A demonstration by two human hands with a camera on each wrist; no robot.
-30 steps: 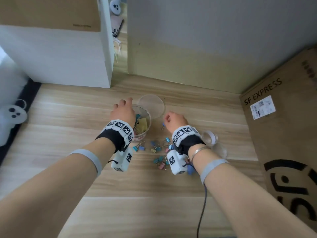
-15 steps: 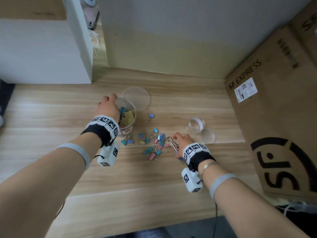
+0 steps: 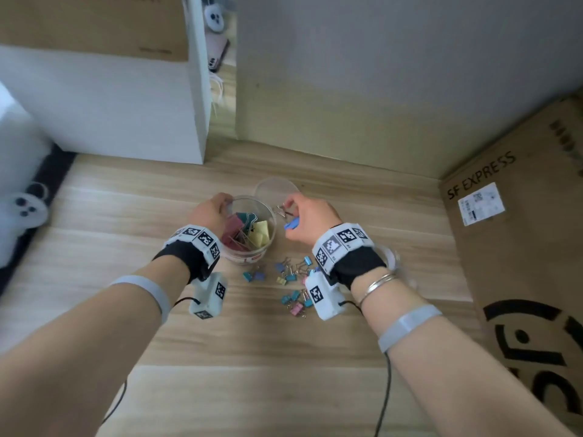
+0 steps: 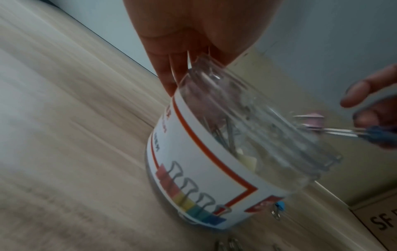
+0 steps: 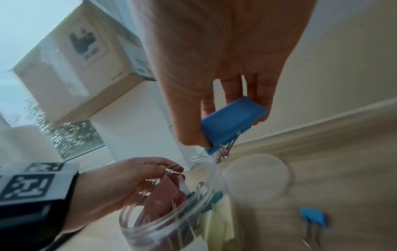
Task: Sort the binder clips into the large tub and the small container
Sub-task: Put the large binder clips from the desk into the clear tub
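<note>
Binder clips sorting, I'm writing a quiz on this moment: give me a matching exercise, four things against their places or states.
Things:
1. large blue clip
2. large tub
3. clear lid
4. small clips

Places or states:
A. flat on the table behind the tub
B. scattered loose on the table
C. pinched in the right hand
D. gripped at the rim by the left hand

Pairs: 1-C, 2-D, 3-A, 4-B

large tub [image 3: 249,228] stands behind the scattered small clips [image 3: 291,279], lid [image 3: 276,190] seemingly just behind it.

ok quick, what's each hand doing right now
left hand: grips the large tub at its rim
right hand: holds a blue binder clip
</note>
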